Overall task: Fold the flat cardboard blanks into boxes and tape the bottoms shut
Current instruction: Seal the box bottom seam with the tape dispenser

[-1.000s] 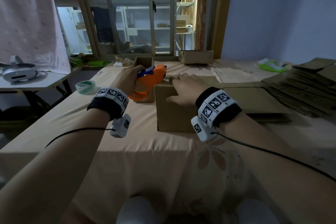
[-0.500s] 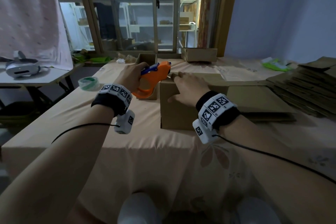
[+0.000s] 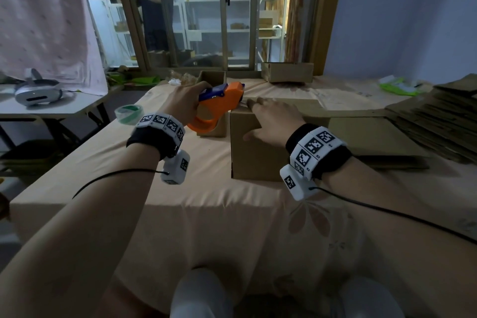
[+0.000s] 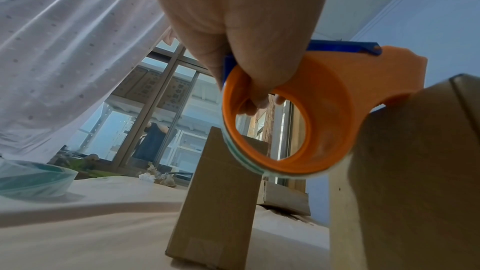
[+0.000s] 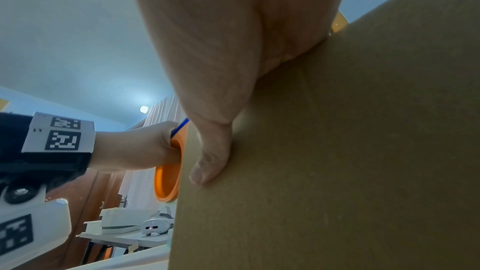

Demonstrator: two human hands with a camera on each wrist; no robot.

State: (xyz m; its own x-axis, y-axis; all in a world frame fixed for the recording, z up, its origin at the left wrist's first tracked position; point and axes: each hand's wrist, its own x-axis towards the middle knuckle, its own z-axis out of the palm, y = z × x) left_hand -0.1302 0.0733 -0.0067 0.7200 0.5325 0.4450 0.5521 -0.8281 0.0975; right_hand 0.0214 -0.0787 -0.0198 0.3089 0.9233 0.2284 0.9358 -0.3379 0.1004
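A folded brown cardboard box [image 3: 254,152] stands on the cloth-covered table [image 3: 196,188] in front of me. My left hand [image 3: 184,104] grips an orange tape dispenser [image 3: 219,103] with a blue top, its nose at the box's upper left edge. In the left wrist view my fingers curl through the dispenser's orange ring [image 4: 306,122], beside the box [image 4: 415,182]. My right hand [image 3: 273,121] lies flat on the box top, fingers straight toward the dispenser's nose. In the right wrist view the thumb [image 5: 213,161] presses the box's near side [image 5: 337,171].
A narrow open box [image 3: 211,80] stands behind the dispenser, another low box [image 3: 287,72] at the far edge. Flat cardboard blanks [image 3: 426,121] are stacked at right. A spare tape roll [image 3: 127,113] lies at the table's left edge. A headset [image 3: 36,91] sits on a side table.
The view has shifted slightly; both hands keep their hold. The dispenser's nose stays at the box's upper left edge, with my right fingers close beside it.
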